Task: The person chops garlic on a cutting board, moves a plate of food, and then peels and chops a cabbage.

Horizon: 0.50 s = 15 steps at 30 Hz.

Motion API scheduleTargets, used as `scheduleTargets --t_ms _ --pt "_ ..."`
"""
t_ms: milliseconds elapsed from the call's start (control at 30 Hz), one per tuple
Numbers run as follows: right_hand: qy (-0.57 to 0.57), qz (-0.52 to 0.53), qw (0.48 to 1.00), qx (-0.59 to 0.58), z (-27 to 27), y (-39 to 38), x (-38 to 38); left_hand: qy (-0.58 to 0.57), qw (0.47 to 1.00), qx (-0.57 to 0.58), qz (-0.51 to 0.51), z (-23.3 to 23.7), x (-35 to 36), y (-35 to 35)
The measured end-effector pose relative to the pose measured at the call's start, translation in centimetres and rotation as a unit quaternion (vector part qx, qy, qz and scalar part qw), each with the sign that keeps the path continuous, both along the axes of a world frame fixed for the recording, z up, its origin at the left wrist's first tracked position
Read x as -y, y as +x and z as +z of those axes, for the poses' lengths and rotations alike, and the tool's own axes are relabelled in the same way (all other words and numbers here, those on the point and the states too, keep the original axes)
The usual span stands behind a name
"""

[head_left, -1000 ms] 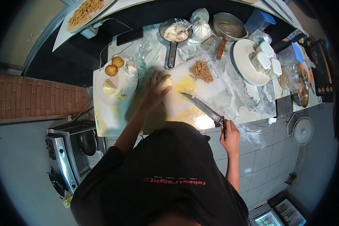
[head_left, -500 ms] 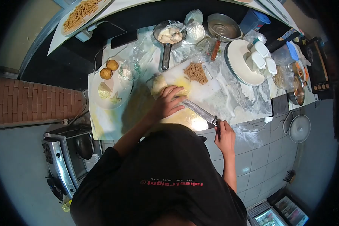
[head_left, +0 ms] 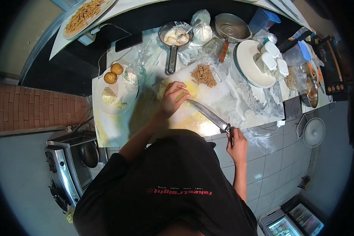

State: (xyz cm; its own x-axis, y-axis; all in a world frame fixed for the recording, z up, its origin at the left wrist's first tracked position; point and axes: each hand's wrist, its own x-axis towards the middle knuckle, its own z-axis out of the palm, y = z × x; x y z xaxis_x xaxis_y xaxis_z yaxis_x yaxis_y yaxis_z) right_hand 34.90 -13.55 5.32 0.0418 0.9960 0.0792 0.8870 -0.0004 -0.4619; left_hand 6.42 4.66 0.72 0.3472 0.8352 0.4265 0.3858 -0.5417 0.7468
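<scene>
My right hand (head_left: 236,146) is wrapped round the handle of a long knife (head_left: 209,113), off the front edge of the table. The blade slants up to the left, and its tip is close to the fingers of my left hand (head_left: 173,99). That hand has its fingers curled over a pale yellow-green food piece (head_left: 161,91), partly hidden beneath it, on the white cutting board (head_left: 224,88). A heap of brown strips (head_left: 203,75) lies on the board beyond the knife.
On the left, a plate (head_left: 102,103) bears two round brown items (head_left: 113,74) and a pale wedge (head_left: 109,95). Behind the board are a small pan (head_left: 172,59), a plastic bag (head_left: 202,33) and a metal pan (head_left: 233,28). A large plate (head_left: 247,59) with white containers (head_left: 266,62) stands right.
My left hand's fingers have drawn together and curled from a more spread pose. The knife has turned slightly, and my right hand has shifted a little to the right.
</scene>
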Motion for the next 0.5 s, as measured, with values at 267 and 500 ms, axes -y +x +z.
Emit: scheduleTargets --t_ms 267,500 --pt "-0.008 -0.087 0.995 -0.046 -0.1 1.5 0.0 -0.061 0.997 0.027 -0.041 -0.5 -0.4 -0.2" --pt "0.007 -0.231 0.973 0.005 -1.9 3.3 -3.4 -0.032 0.999 -0.030 0.022 -0.6 1.8 -0.2"
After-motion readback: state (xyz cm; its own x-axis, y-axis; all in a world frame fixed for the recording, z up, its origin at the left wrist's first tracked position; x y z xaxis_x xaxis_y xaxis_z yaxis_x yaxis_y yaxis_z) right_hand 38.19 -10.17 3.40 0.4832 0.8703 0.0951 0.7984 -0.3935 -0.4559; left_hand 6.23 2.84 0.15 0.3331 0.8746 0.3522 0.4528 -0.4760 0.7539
